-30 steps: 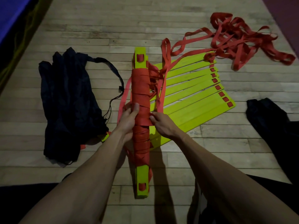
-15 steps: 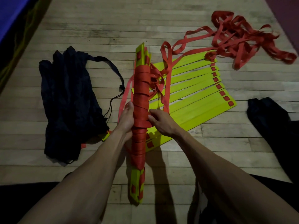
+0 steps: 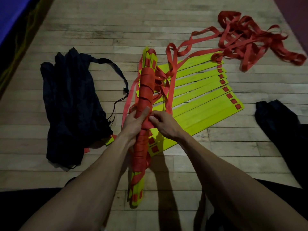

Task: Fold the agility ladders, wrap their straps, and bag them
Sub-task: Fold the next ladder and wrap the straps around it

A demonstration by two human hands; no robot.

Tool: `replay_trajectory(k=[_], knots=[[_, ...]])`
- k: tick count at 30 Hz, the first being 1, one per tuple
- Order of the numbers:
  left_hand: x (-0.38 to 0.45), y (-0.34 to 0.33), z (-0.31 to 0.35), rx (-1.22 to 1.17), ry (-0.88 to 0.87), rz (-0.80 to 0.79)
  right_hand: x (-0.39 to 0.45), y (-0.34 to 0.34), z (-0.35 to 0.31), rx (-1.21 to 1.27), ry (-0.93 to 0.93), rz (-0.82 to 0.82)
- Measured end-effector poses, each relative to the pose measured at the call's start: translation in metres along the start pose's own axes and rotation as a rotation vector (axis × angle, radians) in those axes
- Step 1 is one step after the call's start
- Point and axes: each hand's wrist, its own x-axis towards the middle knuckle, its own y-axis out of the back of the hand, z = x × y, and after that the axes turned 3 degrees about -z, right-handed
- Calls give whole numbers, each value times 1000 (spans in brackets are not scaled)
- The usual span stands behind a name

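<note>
A stacked bundle of yellow ladder rungs (image 3: 145, 90), wound in red strap, is held lengthwise in front of me. My left hand (image 3: 135, 121) grips its middle, thumb lying over the wraps. My right hand (image 3: 162, 125) pinches the red strap (image 3: 148, 121) against the bundle just right of my left thumb. Behind the bundle a second ladder's yellow rungs (image 3: 201, 97) lie fanned on the floor, with its loose red straps (image 3: 250, 39) tangled at the far right. A dark drawstring bag (image 3: 71, 104) lies on the left, a yellow rung end poking from its mouth.
The floor is pale wooden boards (image 3: 100, 30). Another dark bag or cloth (image 3: 280, 124) lies at the right edge. A blue mat (image 3: 11, 14) borders the far left. My dark-clothed legs fill the bottom corners.
The bundle has turned about its long axis, now showing its edge instead of its flat face. My right hand has shifted left onto the strap, close to my left thumb.
</note>
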Motion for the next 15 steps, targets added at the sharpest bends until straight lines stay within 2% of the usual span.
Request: replay_trajectory(k=[5, 11, 15], knots=[[9, 7, 1, -73, -27, 53, -3, 13, 13, -217, -67, -33], [12, 14, 9, -154, 37, -70, -9, 15, 27, -120, -103, -47], [11, 11, 2, -182, 17, -25, -7, 10, 19, -70, -60, -15]])
